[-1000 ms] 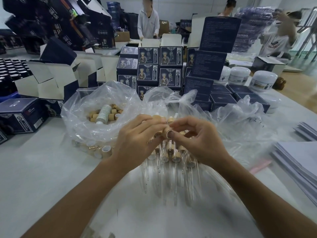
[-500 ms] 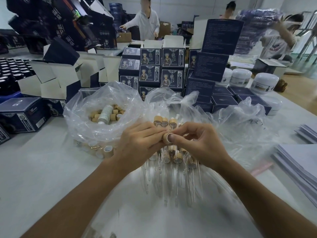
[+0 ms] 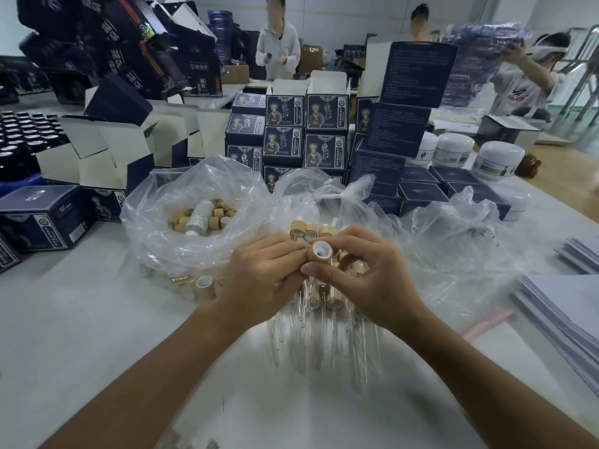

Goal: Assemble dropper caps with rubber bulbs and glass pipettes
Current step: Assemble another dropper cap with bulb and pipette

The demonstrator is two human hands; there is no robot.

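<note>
The cap (image 3: 319, 253) at the centre of the frame has a matt, wood-look tan shell with a smooth white plastic lining. Below it, the pipettes (image 3: 304, 332) are clear glass, glinting faintly. The bag (image 3: 155, 222) left of centre is thin, crinkled, glossy clear plastic; the caps inside it (image 3: 223, 218) show the same matt tan finish. The tabletop (image 3: 64, 319) is smooth, pale and matt. Upper centre, the boxes (image 3: 325, 111) are dark blue printed card with a soft sheen. At the right, the jars (image 3: 499, 158) are glossy white plastic, and the sheets (image 3: 564, 306) at the right edge look like matt paper.
</note>
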